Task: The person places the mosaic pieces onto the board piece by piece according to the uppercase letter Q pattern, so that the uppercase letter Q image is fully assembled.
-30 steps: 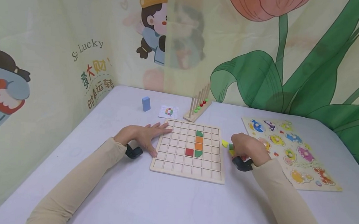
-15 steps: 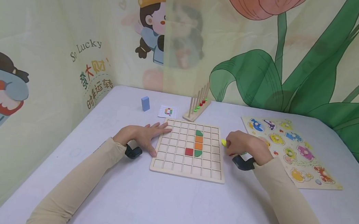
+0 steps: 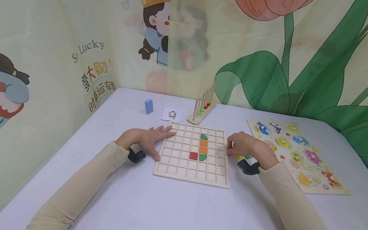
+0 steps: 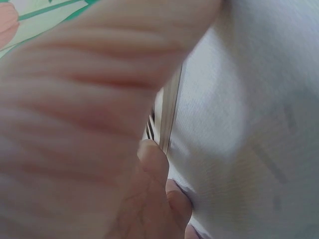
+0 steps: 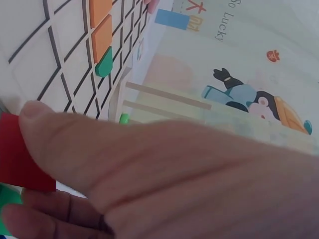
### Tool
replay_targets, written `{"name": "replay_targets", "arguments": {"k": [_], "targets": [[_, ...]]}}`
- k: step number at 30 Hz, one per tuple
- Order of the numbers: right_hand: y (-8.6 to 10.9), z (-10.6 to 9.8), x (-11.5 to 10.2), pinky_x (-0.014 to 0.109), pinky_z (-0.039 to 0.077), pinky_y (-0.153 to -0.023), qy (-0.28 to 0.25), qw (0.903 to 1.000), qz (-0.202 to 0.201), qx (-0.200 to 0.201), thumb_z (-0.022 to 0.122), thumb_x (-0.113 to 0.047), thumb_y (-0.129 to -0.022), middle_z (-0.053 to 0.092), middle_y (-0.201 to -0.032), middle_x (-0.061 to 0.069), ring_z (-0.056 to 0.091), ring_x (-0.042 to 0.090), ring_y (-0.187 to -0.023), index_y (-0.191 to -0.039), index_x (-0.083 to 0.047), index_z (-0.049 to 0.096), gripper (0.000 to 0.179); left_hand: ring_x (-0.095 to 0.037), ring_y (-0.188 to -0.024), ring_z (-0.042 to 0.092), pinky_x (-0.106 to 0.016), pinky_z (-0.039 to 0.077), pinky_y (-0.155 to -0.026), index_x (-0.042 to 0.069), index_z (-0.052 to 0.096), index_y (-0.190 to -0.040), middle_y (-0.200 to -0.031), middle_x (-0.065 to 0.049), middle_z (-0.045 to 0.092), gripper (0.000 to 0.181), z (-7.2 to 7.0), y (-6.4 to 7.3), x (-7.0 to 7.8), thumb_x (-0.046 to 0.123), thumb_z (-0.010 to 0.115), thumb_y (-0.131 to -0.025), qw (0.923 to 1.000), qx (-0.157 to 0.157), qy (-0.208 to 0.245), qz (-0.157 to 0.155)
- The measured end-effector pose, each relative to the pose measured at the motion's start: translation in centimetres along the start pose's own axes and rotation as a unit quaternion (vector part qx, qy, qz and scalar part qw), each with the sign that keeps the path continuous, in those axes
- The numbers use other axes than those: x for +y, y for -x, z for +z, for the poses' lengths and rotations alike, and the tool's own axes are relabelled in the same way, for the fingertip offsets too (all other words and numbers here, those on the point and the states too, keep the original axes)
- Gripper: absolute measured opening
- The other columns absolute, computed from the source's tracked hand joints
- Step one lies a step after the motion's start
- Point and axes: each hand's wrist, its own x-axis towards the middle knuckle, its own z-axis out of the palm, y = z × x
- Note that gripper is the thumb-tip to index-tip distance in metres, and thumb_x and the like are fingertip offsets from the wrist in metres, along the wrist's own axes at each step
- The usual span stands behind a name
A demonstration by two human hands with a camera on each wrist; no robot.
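A wooden grid board (image 3: pixel 193 175) lies on the white table, bearing two green quarter-round pieces (image 3: pixel 202 157), two orange squares (image 3: pixel 203 149) and a red square (image 3: pixel 193 156). My left hand (image 3: pixel 146 139) rests with fingers spread on the board's left edge; the left wrist view shows its fingers beside the board rim (image 4: pixel 172 102). At the right edge, my right hand (image 3: pixel 245 146) pinches a red square piece (image 5: pixel 25 157) between thumb and fingers, seen in the right wrist view. Below that hand, yellow (image 3: pixel 239 157) and green (image 3: pixel 249 157) pieces show partly.
Behind the board stand a rack of wooden pegs with red and green beads (image 3: pixel 201 112), a pattern card (image 3: pixel 172 114) and a blue block (image 3: pixel 149 106). An animal puzzle board (image 3: pixel 298 157) lies to the right of my right hand.
My right hand has moved left from the loose pieces to the board's right edge, its fingers covering the spot of a loose yellow piece. The left hand stays put.
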Motion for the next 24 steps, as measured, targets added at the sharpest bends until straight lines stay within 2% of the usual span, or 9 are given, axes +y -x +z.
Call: {"name": "replay_targets", "arguments": {"k": [9,17,20,24], "targets": [[-0.5,-0.1,-0.4,0.028,0.048,-0.074,-0.009,0.9994,-0.016,0.030,0.064,-0.010,-0.093,0.063,-0.090,0.007,0.055,0.021,-0.086,-0.105,-0.006,0.068,0.013,-0.032,-0.151,-0.010,-0.054,-0.001,-0.121,0.019,0.009,-0.158,-0.165,-0.008,-0.010,0.113,-0.1,0.1,-0.1,0.042,0.081,-0.075,1.0000,0.000,0.002,-0.005],[-1.4,0.0,-1.4,0.030,0.055,-0.078,-0.029,0.9955,-0.038,0.082,0.059,-0.006,-0.095,0.067,-0.102,0.011,0.058,0.023,-0.089,-0.115,-0.002,0.067,0.021,-0.032,-0.151,-0.011,-0.053,-0.001,-0.121,0.019,0.009,-0.158,-0.165,-0.007,-0.011,0.112,-0.1,0.0,-0.1,0.041,0.081,-0.075,1.0000,-0.002,0.000,-0.006],[-1.9,0.1,-2.1,0.032,0.056,-0.081,-0.032,0.9926,-0.053,0.105,0.061,-0.007,-0.095,0.068,-0.102,0.012,0.058,0.023,-0.089,-0.114,-0.001,0.068,0.021,-0.030,-0.151,-0.011,-0.051,-0.002,-0.122,0.020,0.008,-0.159,-0.165,-0.005,-0.012,0.112,-0.1,0.1,-0.1,0.041,0.081,-0.076,1.0000,-0.006,-0.002,-0.008],[-2.7,0.4,-2.7,0.031,0.056,-0.079,-0.038,0.9882,-0.072,0.130,0.064,-0.008,-0.094,0.069,-0.096,0.008,0.059,0.021,-0.085,-0.105,-0.003,0.070,0.014,-0.032,-0.151,-0.011,-0.053,-0.002,-0.121,0.019,0.007,-0.159,-0.165,-0.007,-0.011,0.112,0.0,0.0,-0.1,0.041,0.081,-0.077,1.0000,-0.009,-0.002,0.002]]}}
